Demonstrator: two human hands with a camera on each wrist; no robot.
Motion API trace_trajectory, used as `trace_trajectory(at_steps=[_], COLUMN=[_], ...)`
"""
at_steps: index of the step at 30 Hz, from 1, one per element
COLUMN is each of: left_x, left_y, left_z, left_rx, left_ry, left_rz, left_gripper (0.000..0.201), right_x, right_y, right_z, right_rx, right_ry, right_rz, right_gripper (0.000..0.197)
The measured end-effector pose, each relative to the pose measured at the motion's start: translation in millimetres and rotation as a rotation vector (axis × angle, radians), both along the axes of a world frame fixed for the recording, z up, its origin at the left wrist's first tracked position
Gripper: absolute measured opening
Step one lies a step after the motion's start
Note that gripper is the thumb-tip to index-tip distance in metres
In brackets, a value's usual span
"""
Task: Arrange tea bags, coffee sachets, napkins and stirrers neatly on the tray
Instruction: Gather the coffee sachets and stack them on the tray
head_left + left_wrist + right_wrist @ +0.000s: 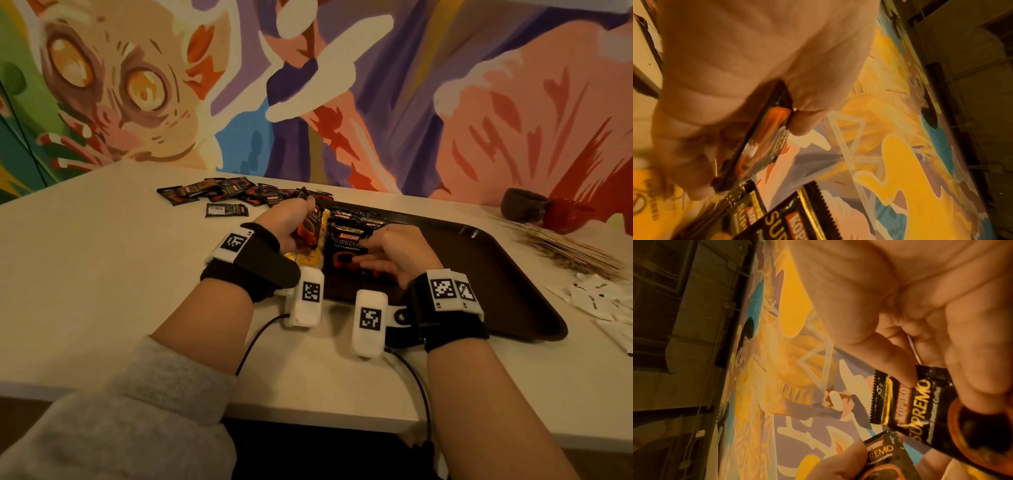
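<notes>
A dark brown tray [486, 274] lies on the white table. Black Kopiko coffee sachets [352, 219] are stacked at its far left part, beside yellow tea bags [307, 258]. My left hand [301, 222] grips a coffee sachet [308, 230] on edge above the tea bags; the left wrist view shows that sachet [764, 142] pinched between thumb and fingers. My right hand [368, 253] pinches another coffee sachet [346, 248] over the stack, thumb on its printed face [920, 405]. Wooden stirrers [561, 248] and white napkins [599, 298] lie on the table right of the tray.
A loose pile of coffee sachets [239, 193] lies on the table behind my left hand, one apart [226, 209]. A brown cup [520, 205] and a red cup [567, 214] stand at the back right against the painted wall. The tray's right half is bare.
</notes>
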State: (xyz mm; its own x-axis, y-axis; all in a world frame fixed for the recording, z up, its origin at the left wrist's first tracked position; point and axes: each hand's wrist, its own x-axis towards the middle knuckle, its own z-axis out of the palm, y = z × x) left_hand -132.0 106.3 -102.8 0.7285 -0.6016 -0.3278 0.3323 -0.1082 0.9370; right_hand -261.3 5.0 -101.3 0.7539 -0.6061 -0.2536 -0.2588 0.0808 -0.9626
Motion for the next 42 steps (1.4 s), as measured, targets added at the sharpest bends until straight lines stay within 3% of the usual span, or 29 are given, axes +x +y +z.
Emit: trace_trajectory(at_steps=[6, 14, 20, 24, 30, 42], left_x=[2.8, -1.7, -8.1, -8.8, -9.4, -11.7], left_y=[-1.5, 3.6, 8.0, 6.1, 5.4, 5.4], left_z=[-1.3, 2.8, 1.4, -0.5, -0.7, -0.4], left_rx=[-0.053, -0.152, -0.071, -0.033, -0.036, -0.072], left_ry=[0.056, 0.023, -0.062, -0.053, -0.042, -0.054], left_rz=[0.006, 0.037, -0.125, -0.125, -0.161, -0.198], left_gripper=[0.035, 0.011, 0.031, 0.034, 0.014, 0.013], right_x=[8.0, 8.0, 3.3, 2.5, 1.0, -5.9], right_y=[-1.3, -1.6, 1.8, -2.2, -19.6, -21.7], right_z=[-9.4, -12.0, -12.1, -10.8, -7.8, -11.5], right_rx=[-0.026, -0.005, -0.02, 0.057, 0.104, 0.034], right_ry=[-0.025, -0.106, -0.163, -0.261, -0.326, -0.367], right_rz=[-0.041, -0.089, -0.092, -0.119, -0.319, -0.209], right_gripper=[0.009, 0.023, 0.031, 0.036, 0.025, 0.014])
